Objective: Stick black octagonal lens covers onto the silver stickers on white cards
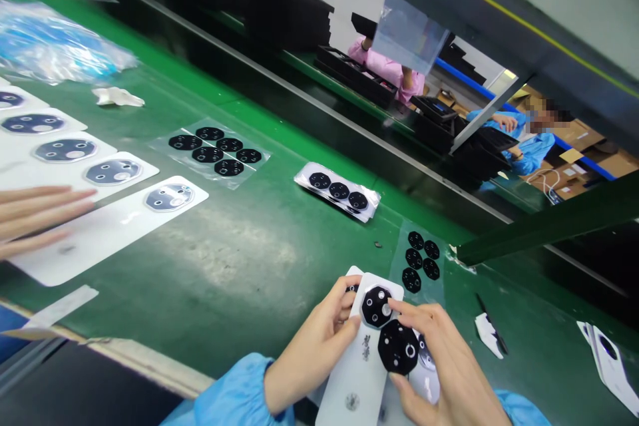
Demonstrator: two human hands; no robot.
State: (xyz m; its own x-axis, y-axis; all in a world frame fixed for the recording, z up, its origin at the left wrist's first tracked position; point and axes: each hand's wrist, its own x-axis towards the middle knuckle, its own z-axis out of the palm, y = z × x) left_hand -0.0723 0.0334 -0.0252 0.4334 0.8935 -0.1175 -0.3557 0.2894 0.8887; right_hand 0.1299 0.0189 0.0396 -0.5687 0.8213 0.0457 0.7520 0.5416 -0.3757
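My left hand point(319, 343) grips the left edge of a long white panel point(344, 366), thumb on its face. The panel looks like a phone back cover. Near its top sits a black octagonal camera piece point(375, 306) with several round holes. My right hand point(444, 353) holds a loose black octagonal sticker point(398, 347) between index finger and thumb, over the panel's right edge. The index fingertip touches the upper black piece. More white panels with camera rings lie under my hands, partly hidden.
Clear sheets of black octagonal stickers point(412, 261) lie on the green table point(239, 233), with a small sticker stack point(339, 190) between them. White panels point(120, 226) line the left, a co-worker's hand point(40, 216) over them. A green post point(549, 219) slants at right; tweezers point(492, 325) lie below.
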